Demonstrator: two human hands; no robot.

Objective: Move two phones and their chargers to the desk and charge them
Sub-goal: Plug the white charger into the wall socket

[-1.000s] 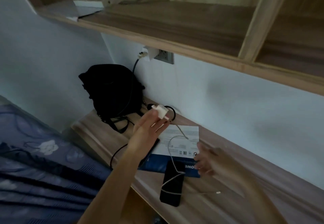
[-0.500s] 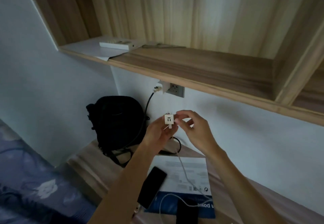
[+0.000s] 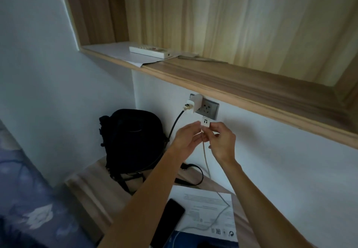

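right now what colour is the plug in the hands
White, with two dark prongs on its face; the plug shows best in the head view.

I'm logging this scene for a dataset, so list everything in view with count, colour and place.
charger plug: 1, white, held below the wall socket
charger cable: 1, white, hanging from plug to desk
wall socket: 1, grey, under shelf
plugged adapter: 1, white, in socket's left side
black cord: 1, from adapter down
backpack: 1, black, desk corner
phone: 1, black, on desk
box: 1, white and blue, on desk
remote: 1, white, on shelf
left hand: pinching plug
right hand: pinching plug
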